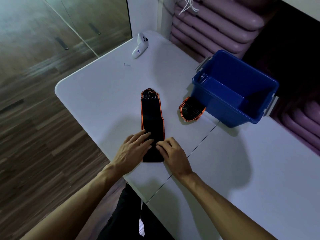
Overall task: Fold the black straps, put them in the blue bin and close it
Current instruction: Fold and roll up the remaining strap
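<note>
Long black strap [152, 118] w/ orange edging lies flat on the white desk [97, 94], running from near the desk's front edge toward the middle, its far end rounded w/ ribbed stitching showing. Near end is under both hands.

Left hand [133, 149]: fingers straight and spread, pressed flat on the strap's near part, fingertips reaching across its left orange edge onto the black fabric. Holds nothing, just pressing down.

Right hand [173, 153]: fingers bent, tips down on the strap's right side, just beside the left fingertips. Looks like it pinches the fabric there, but the grip itself isn't plain enough to be sure.

Second strap [191, 110], same black w/ orange trim, sits bunched/folded right against the blue bin's [225, 108] near-left wall, touching it, on the desk, not inside. Bin stands toward the desk's right-rear edge, open on top, tilted a bit in view, grey latches on two sides; a blue panel leans inside it, prob. the lid, can't confirm.

White handheld controller [140, 45] lies near the desk's far corner. Small screw or pin [127, 64] just in front of it, apart from everything else.

Purple padded cushions [216, 23] stacked behind the desk's rear edge. Wood floor [34, 135] to the left.
</note>
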A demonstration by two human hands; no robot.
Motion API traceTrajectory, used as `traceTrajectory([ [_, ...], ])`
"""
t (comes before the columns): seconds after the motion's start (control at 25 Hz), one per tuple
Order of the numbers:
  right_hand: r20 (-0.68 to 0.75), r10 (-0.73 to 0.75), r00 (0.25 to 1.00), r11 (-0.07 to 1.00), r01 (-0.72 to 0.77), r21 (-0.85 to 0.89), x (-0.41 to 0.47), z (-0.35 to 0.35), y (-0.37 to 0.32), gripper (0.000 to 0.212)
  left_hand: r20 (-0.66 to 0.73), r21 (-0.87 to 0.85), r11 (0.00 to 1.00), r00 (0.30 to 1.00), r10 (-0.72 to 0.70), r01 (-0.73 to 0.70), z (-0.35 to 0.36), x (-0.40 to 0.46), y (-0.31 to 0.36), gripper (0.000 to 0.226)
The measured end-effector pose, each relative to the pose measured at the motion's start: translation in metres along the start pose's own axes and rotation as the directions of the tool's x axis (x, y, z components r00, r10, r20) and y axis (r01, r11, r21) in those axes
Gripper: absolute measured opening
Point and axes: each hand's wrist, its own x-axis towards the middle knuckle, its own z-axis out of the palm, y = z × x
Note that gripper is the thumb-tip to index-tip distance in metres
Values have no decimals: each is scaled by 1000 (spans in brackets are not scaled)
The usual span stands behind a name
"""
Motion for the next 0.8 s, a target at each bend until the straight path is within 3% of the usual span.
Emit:
traceTrajectory([
  [0.12, 37, -19, 999, 999, 21, -47, -8, -1, 0, 49, 32, -20, 997, 997, -73, 73, -2, 1, -5, 40],
  [0.2, 48, -17, 999, 1000, 18, -23, -9, -2, -3, 47, 22, -253, 926, 958, -286, 282, -5, 8, 0, 32],
  [0.24, 45, -19, 999, 1000, 20, -17, -9, -1, -5, 43, 34, -375, 833, 904, -426, 407, -6, 17, 3, 31],
  [0.32, 30, -23, 999, 1000, 24, -20, -7, 1, -5, 37, 105, -466, 640, 756, -646, 611, -8, 41, 7, 33],
  [0.4, 20, -25, 999, 999, 26, -20, -7, 4, -5, 35, 139, -485, 529, 659, -739, 696, -8, 60, 8, 29],
  [0.48, 10, -16, 1000, 1000, 17, -21, -8, 6, -7, 36, 155, -512, 462, 607, -779, 724, -8, 70, 6, 21],
  [0.68, -10, -10, 1000, 998, 10, -55, -8, 9, -12, 36, 267, -534, 365, 561, -783, 763, -10, 76, -18, 21],
  [0.72, -10, -11, 1000, 998, 10, -62, -8, 9, -12, 36, 275, -544, 373, 579, -768, 752, -9, 79, -21, 28],
  [0.8, -18, -16, 1000, 997, 15, -79, -9, 10, -11, 35, 219, -576, 497, 708, -671, 649, -8, 84, -23, 42],
])
